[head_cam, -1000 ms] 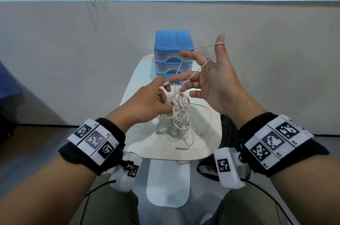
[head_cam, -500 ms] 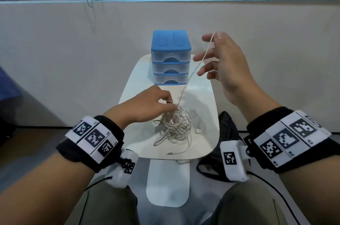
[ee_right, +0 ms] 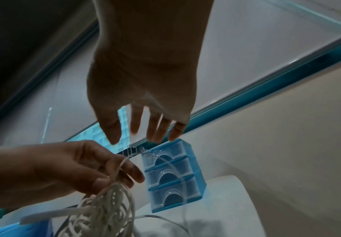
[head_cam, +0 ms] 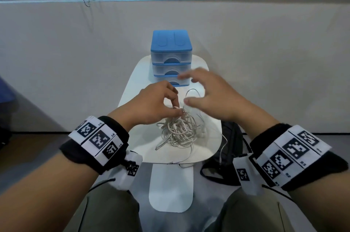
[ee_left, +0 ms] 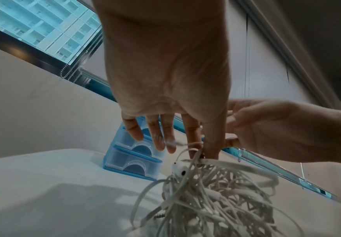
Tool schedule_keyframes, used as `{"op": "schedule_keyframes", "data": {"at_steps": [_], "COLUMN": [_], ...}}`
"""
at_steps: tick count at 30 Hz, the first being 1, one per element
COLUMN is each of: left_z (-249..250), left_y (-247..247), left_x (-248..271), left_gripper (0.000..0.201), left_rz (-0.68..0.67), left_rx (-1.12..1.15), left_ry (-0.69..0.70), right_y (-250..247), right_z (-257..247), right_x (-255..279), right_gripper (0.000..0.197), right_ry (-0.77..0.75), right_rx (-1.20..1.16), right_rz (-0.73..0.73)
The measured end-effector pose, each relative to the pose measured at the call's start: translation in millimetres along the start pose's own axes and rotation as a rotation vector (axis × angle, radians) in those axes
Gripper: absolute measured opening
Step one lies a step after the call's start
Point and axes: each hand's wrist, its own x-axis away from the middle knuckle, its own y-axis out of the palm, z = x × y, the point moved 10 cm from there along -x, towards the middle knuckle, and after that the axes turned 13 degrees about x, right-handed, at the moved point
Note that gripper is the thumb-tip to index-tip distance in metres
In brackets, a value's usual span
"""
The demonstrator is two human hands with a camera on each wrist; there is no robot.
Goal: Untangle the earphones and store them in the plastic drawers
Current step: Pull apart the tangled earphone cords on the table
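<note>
Head view: the earphones (head_cam: 179, 130) sit as one white knotted bundle on the near half of the small white surface (head_cam: 136, 87), with loose strands spilling toward the near edge and one plug end trailing over it. The plastic drawers (head_cam: 171, 57) stand at the far end, three tiers, all closed as far as I can see.

My left hand (head_cam: 153, 104) pinches the top of the bundle between thumb and forefinger, the other fingers loosely extended; the left wrist view shows an earbud (ee_left: 179, 170) just under that pinch. My right hand (head_cam: 210, 97) hovers just right of the pinch, fingers spread and relaxed, holding nothing. One free loop (head_cam: 192, 92) arcs up between the two hands.

Handling judgement:
- Cable is thin, limp and very light. It has no stiffness to push against, so only pulling works.
- Smooth sheath, likely to slip through a loose pinch.
- Hard tugs would tighten the knots and could strain the joints at the buds and the plug.
- Best holds: the earbud bodies or the plug, which are rigid and easy to feed back through loops.
- I would keep the left pinch as an anchor and let the right take the free loop or an end.

Nothing is separated yet; storage is a long way off.
</note>
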Motion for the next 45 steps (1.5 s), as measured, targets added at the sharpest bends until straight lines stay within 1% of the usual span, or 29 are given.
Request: {"op": "schedule_keyframes", "data": {"at_steps": [1, 2, 3, 4, 8, 10, 12, 15, 16, 17, 18, 22, 24, 28, 34, 38, 42, 45], "left_z": [1.7, 2.6, 3.4, 2.8, -1.4, -4.7, -9.6, -14.0, -15.2, -16.2, -17.6, -23.7, -23.9, -18.6, -13.7, -12.1, -8.4, -6.9], "left_y": [-1.6, -3.2, -5.2, -5.9, 4.8, 7.6, 2.3, -19.5, -27.1, -32.3, -34.0, -16.5, -10.9, -8.8, -10.1, -5.4, -6.7, -3.6], "left_x": [-0.2, 0.0, 0.9, 1.5, 3.7, 3.2, 1.1, 1.6, 3.7, 6.0, 8.1, 12.8, 14.7, 14.5, 9.0, 7.8, 9.5, 8.3], "left_gripper": [0.013, 0.013, 0.014, 0.014, 0.011, 0.014, 0.018, 0.015, 0.014, 0.014, 0.016, 0.016, 0.014, 0.019, 0.033, 0.03, 0.026, 0.027], "left_rz": [0.003, 0.006, 0.008, 0.004, -0.082, -0.081, -0.017, 0.189, 0.259, 0.305, 0.321, 0.245, 0.224, 0.204, 0.201, 0.178, 0.182, 0.14], "left_rx": [-0.005, -0.004, 0.003, 0.011, 0.043, 0.05, 0.063, 0.176, 0.216, 0.247, 0.271, 0.263, 0.27, 0.314, 0.151, 0.144, 0.161, 0.158], "left_ry": [0.002, 0.002, -0.004, -0.014, -0.059, -0.092, -0.141, -0.174, -0.172, -0.171, -0.175, -0.214, -0.212, -0.202, -0.137, -0.107, -0.116, -0.109], "right_y": [11.4, 19.0, 23.2, 24.1, 15.8, 9.1, 1.8, -19.6, -24.6, -26.3, -23.1, 12.6, 26.5, 34.5, 44.6, 49.8, 50.0, 50.0], "right_z": [-3.6, -3.5, -2.4, -1.2, -4.8, -3.2, -0.6, 2.0, 1.4, 0.6, 0.1, 8.9, 13.9, 20.1, 20.2, 16.5, 16.8, 15.2], "right_x": [-1.9, -3.4, -4.8, -5.8, -7.2, -8.9, -12.3, -16.1, -16.7, -17.2, -18.2, -10.2, -3.9, 1.2, 6.2, 7.9, 7.2, 5.0], "right_gripper": [0.036, 0.024, 0.013, 0.007, 0.017, 0.02, 0.021, 0.017, 0.016, 0.016, 0.015, 0.016, 0.018, 0.022, 0.019, 0.02, 0.019, 0.02], "right_ry": [-0.017, -0.016, -0.013, -0.013, -0.017, 0.017, 0.067, 0.133, 0.139, 0.139, 0.136, 0.167, 0.183, 0.202, 0.205, 0.205, 0.224, 0.216], "right_rx": [0.094, 0.155, 0.185, 0.202, 0.234, 0.242, 0.242, 0.231, 0.211, 0.193, 0.183, 0.184, 0.171, 0.158, 0.154, 0.129, 0.136, 0.152], "right_rz": [-0.096, -0.154, -0.18, -0.184, -0.142, -0.104, -0.033, 0.14, 0.171, 0.17, 0.137, -0.113, -0.167, -0.167, -0.196, -0.188, -0.168, -0.146]}}
